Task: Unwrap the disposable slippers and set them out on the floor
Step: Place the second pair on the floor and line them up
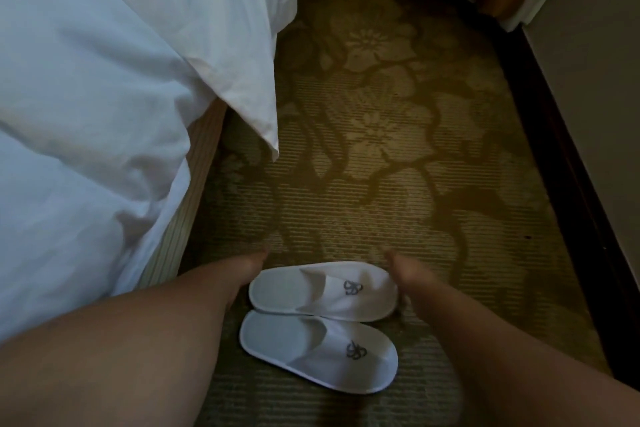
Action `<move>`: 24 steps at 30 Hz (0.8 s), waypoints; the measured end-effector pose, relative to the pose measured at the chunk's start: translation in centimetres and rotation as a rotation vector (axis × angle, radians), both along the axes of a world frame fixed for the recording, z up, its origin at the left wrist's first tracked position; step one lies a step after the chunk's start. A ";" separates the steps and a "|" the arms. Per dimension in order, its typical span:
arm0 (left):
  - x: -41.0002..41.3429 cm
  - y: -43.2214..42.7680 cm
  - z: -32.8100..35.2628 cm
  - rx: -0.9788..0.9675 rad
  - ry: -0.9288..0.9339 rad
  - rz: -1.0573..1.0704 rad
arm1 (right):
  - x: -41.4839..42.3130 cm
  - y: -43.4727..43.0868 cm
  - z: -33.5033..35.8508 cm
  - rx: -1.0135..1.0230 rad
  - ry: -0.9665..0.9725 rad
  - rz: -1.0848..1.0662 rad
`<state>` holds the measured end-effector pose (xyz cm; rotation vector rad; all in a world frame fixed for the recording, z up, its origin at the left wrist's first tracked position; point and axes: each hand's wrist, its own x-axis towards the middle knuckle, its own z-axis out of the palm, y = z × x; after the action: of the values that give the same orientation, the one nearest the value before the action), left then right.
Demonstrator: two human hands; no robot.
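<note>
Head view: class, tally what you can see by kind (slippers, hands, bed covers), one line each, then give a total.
Slippers: 2, the far slipper and the near slipper, both white
Hands: 2, the left hand and the right hand
Bed cover: 1, white
Total: 5

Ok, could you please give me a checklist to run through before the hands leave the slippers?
1. Far white cloth slipper unwrapped, upright: ok.
2. Near white cloth slipper unwrapped, upright: ok.
3. Both on the green flower-patterned carpet, side by side, toes the same way: ok.
4. Left hand clear of the slippers: cannot tell, blurred.
5. Right hand clear of the far slipper's toe: cannot tell, blurred.
</note>
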<state>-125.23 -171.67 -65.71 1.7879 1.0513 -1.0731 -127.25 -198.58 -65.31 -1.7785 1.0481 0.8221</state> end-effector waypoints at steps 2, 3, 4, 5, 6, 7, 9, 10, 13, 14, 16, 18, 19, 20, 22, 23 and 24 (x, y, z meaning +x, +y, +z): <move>-0.2 -0.2 -1.0 -0.004 0.006 0.023 | -0.5 0.1 -0.2 0.020 0.038 -0.057; -0.2 -0.4 -1.3 -0.035 0.025 0.038 | -0.5 0.1 -0.2 0.022 0.046 -0.061; -0.1 -0.5 -1.4 -0.060 0.047 0.047 | -0.4 0.2 -0.2 0.020 0.053 -0.058; 0.1 -0.6 -1.3 -0.068 0.065 0.051 | -0.3 0.3 -0.1 0.020 0.060 -0.053; 0.2 -0.4 -1.2 -0.067 0.079 0.050 | -0.1 0.5 0.2 0.018 0.065 -0.039; 0.3 -0.2 -1.0 -0.071 0.096 0.044 | 0.2 0.7 0.4 0.018 0.061 -0.020; 0.9 0.6 -0.6 -0.095 0.128 0.039 | 0.9 1.2 0.8 0.022 0.043 0.019; 1.3 1.2 -0.4 -0.103 0.127 0.045 | 1.4 1.6 0.9 0.025 0.031 0.033; 3.2 2.6 -0.6 -0.059 -0.015 0.087 | 2.9 2.7 0.8 0.016 0.002 0.048; 3.8 3.0 -0.8 -0.025 -0.097 0.102 | 3.4 3.2 0.6 0.015 -0.010 0.041; 4.7 3.5 -1.2 0.023 -0.216 0.114 | 4.4 3.8 0.2 0.019 -0.039 0.016; 5.3 4.2 -1.5 0.003 -0.243 0.150 | 5.1 4.3 -0.3 0.038 -0.045 -0.010; 5.5 4.7 -1.7 -0.018 -0.238 0.173 | 5.4 4.5 -0.5 0.053 -0.036 -0.022; 5.6 5.0 -1.8 -0.031 -0.234 0.189 | 5.6 4.7 -0.6 0.069 -0.026 -0.032; 6.0 5.5 -2.3 -0.015 -0.250 0.209 | 5.8 5.0 -1.0 0.098 -0.014 -0.052; 6.2 5.6 -2.6 -0.001 -0.265 0.218 | 5.9 5.1 -1.2 0.112 -0.011 -0.064; 6.3 5.6 -2.8 0.007 -0.277 0.228 | 5.9 5.2 -1.4 0.120 -0.011 -0.074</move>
<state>-118.98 -166.11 -68.54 1.7146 1.0563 -0.6637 -121.33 -193.37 -66.74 -1.6321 1.0303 0.8121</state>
